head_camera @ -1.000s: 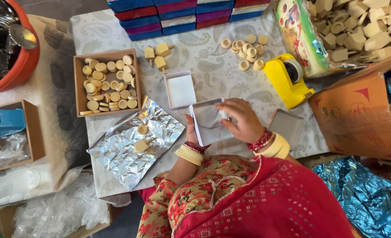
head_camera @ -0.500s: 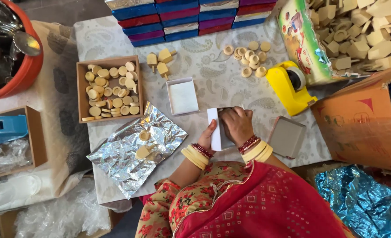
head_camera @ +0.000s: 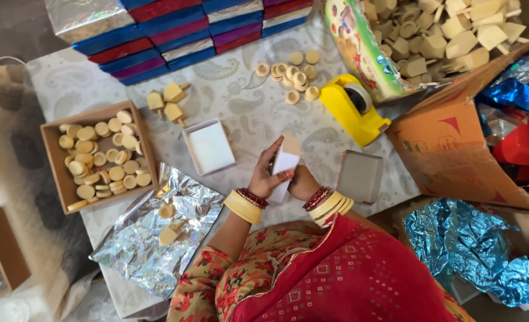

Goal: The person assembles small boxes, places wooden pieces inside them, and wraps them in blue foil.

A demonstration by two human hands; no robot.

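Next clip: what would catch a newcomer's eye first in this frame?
At centre, both hands, left hand and right hand, hold a small white box upright above the patterned table. To the right sits a bright yellow tape dispenser. At left a brown tray is full of pale round discs, with crinkled silver foil below it.

A low table (head_camera: pixel 240 101) covered with a pale paisley-patterned cloth is seen across the middle of the frame. On it, stacked coloured flat boxes (head_camera: pixel 175 30) are laid along the upper edge, a shallow cardboard tray (head_camera: pixel 52 158) of round wooden discs at the left, crinkled silver foil (head_camera: pixel 151 232) at the lower left, an open white box (head_camera: pixel 209 146) in the centre, loose wooden discs (head_camera: pixel 291 74) and a yellow tape dispenser (head_camera: pixel 354 107) at the upper right, and a grey box lid (head_camera: pixel 360 176) at the lower right.
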